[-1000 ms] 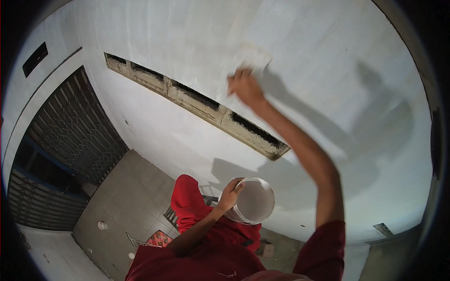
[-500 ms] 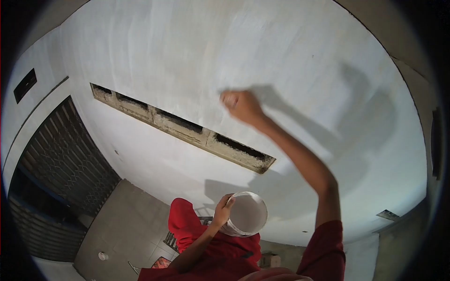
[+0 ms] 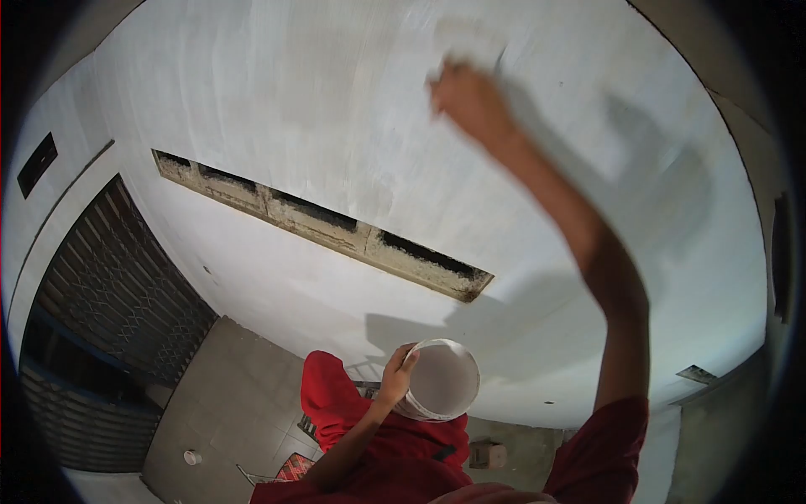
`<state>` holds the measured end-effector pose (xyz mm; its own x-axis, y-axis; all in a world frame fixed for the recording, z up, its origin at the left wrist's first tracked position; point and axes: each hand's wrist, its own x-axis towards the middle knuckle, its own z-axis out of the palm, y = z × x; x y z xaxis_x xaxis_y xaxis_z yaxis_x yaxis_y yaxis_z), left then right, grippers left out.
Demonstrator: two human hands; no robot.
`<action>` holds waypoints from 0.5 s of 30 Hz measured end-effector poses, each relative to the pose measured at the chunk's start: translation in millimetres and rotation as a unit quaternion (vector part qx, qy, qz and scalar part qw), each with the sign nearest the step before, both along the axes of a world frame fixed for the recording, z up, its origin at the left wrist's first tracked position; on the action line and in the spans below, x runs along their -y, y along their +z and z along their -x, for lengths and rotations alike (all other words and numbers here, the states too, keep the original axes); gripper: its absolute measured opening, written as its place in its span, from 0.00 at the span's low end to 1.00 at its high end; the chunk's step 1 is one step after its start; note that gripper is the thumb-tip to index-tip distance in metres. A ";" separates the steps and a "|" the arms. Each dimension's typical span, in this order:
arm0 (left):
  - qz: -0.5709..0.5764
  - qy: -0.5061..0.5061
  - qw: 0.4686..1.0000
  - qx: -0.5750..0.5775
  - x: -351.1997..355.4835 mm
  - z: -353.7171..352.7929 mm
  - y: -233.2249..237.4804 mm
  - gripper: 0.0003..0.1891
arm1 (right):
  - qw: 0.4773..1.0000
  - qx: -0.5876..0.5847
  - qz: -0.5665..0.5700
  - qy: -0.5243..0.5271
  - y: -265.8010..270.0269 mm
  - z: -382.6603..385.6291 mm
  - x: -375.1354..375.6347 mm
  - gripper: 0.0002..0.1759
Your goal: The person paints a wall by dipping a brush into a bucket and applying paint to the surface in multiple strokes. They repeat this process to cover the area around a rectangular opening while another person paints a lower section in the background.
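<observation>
A white bucket (image 3: 445,382) is tilted toward me in front of my red-clothed lap, its inside pale. My left hand (image 3: 397,376) grips the bucket's left rim, thumb inside the edge. My right hand (image 3: 470,97) is raised high at the white wall (image 3: 336,84), arm stretched out and fingers curled. Motion blurs it; a pale smear shows beyond the knuckles, and I cannot tell what it holds. Streaky vertical marks cover the wall around this hand, and the arm's shadow falls to the right.
A long vent opening (image 3: 319,227) with rough edges cuts across the wall below my right hand. Left stands a dark folding metal gate (image 3: 109,294). Far below, a small white container (image 3: 192,458) sits on the tiled floor (image 3: 227,395). Dark slats, perhaps a ladder or stool, show beside my leg.
My right hand has moved up and slightly right along the wall, the arm reaching farther. My left hand and the bucket stay nearly in place.
</observation>
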<state>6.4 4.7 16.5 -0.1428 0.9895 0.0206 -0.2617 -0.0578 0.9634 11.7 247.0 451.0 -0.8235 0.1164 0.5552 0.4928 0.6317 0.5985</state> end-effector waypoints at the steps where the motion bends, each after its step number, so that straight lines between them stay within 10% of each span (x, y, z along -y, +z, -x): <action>1: 0.003 0.000 1.000 -0.002 2.0 -1.4 -3.5 0.17 | 0.998 0.039 0.007 -0.042 -57.5 0.5 -6.7 0.10; 3: 0.010 -0.001 1.000 -0.014 7.0 0.0 2.2 0.17 | 0.982 0.152 -0.044 -0.106 -146.1 -0.8 13.8 0.17; 6: 0.005 0.005 1.000 -0.011 3.4 -0.6 9.1 0.17 | 0.964 0.187 0.178 -0.068 -187.1 -0.3 54.4 0.14; 8: 0.005 0.006 1.000 -0.010 5.7 0.9 8.8 0.17 | 0.955 0.037 0.292 -0.018 -175.6 -0.4 41.2 0.09; 11: 0.003 0.000 1.000 -0.006 9.0 0.8 8.3 0.17 | 0.901 -0.090 0.416 -0.085 -95.8 -0.6 5.6 0.09; 15: 0.000 0.004 1.000 0.019 3.6 -0.9 -6.7 0.17 | 0.944 -0.166 0.276 -0.074 70.5 -8.5 -8.2 0.06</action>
<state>7.4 1.1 9.8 -0.1521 0.9883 0.0150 -0.2970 -0.0602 0.9530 20.2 255.2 521.5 -0.5674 0.5628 0.6011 0.7024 0.7118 -0.0035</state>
